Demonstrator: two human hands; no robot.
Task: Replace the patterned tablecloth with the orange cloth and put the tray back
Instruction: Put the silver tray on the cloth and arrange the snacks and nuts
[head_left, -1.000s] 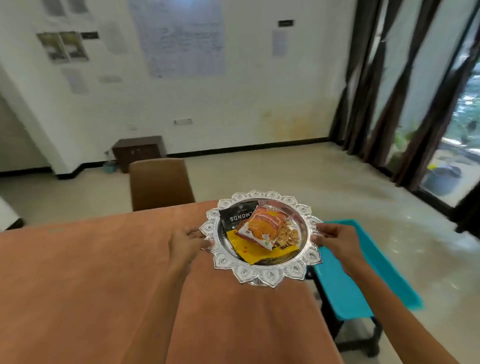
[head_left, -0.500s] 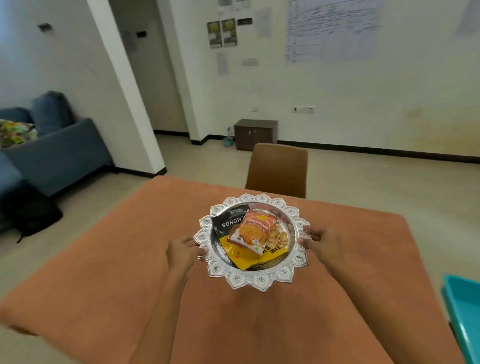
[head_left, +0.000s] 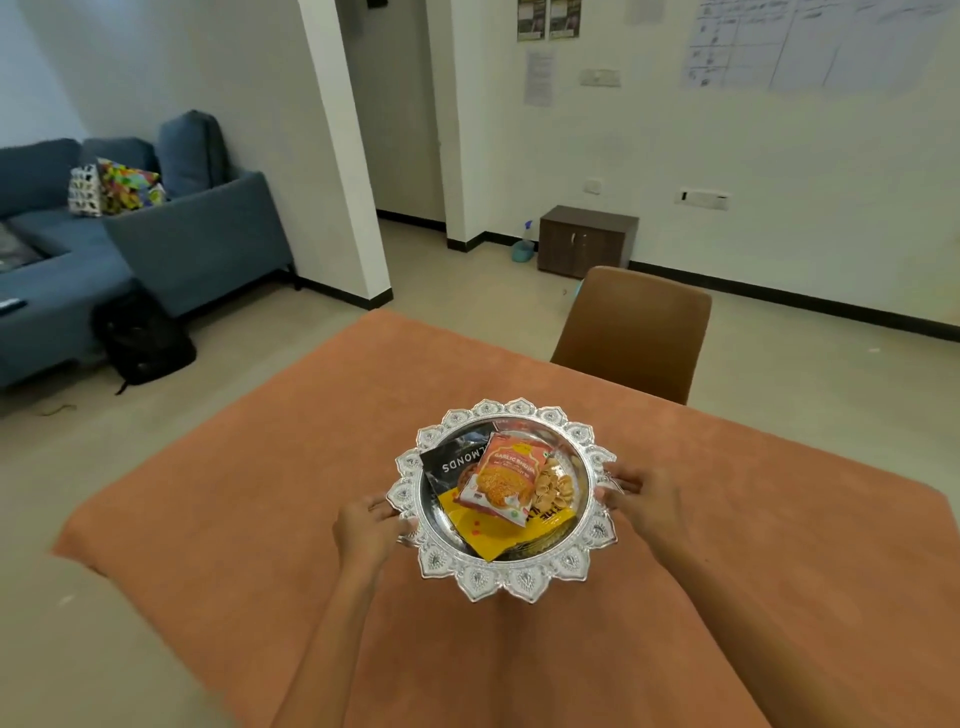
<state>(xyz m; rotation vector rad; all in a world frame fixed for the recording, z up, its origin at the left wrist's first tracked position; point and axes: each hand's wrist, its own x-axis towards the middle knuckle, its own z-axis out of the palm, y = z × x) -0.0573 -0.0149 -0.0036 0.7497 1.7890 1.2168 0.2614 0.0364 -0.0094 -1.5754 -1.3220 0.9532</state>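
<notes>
I have left hand (head_left: 366, 525) and right hand (head_left: 641, 496) gripping tray (head_left: 498, 582) rim over orange cloth (head_left: 234, 493) — next, I'd lower it level.

Silver scalloped tray (head_left: 506, 577), holding snack packets (head_left: 501, 480), over the orange cloth (head_left: 249, 493); left hand (head_left: 366, 527) and right hand (head_left: 647, 499) grip its opposite rims. Brown chair (head_left: 634, 332) beyond the tray; blue sofa (head_left: 156, 234) far left.

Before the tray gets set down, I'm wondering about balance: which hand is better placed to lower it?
Neither alone: the left hand and right hand grip opposite rims of the silver tray over the orange cloth, so lower together.
</notes>
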